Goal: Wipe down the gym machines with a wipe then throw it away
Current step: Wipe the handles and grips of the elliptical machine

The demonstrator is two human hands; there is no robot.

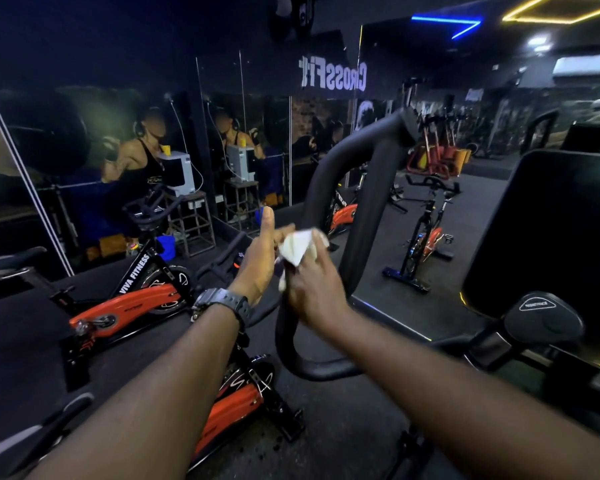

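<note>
A crumpled white wipe [300,245] sits between my two hands, just left of the black looped handlebar [364,188] of the exercise bike in front of me. My right hand [314,285] grips the wipe from below, fingers curled round it, close against the handlebar's left bar. My left hand [260,258], with a black watch on the wrist, stands upright with the thumb raised and straight fingers touching the wipe's left side. The bike's black console [551,237] rises at the right, with a resistance knob [542,315] below it.
Orange and black spin bikes stand on the dark floor: one at the left [132,299], one under my arms [236,407], others at the back right [426,237]. A mirror wall [118,150] runs along the left, with a metal stand [191,223] beside it.
</note>
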